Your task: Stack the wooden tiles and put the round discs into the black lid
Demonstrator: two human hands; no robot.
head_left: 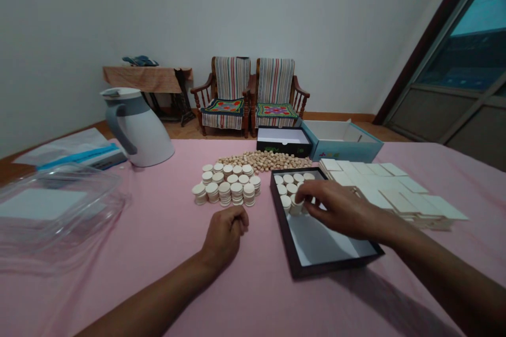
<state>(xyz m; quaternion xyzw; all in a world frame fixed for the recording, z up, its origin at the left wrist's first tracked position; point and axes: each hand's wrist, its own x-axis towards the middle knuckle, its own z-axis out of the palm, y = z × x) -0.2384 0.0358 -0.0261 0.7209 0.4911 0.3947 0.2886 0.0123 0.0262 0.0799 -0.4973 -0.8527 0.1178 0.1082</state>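
Observation:
My right hand reaches into a shallow black box lid with a pale lining. Its thumb and fingers pinch at a stack of round wooden discs in the front row of stacks there. Several other disc stacks stand close together at the far left of this lid; my fingers hide some of them. On the pink cloth rests my left hand, curled closed, with nothing visible in it. Just beyond it, more stacks of pale round discs stand in rows on the cloth.
Behind the discs lies a heap of small wooden pieces. Square wooden tiles are piled at right. A black box and a light blue box stand at the back. A white jug and clear plastic trays occupy the left.

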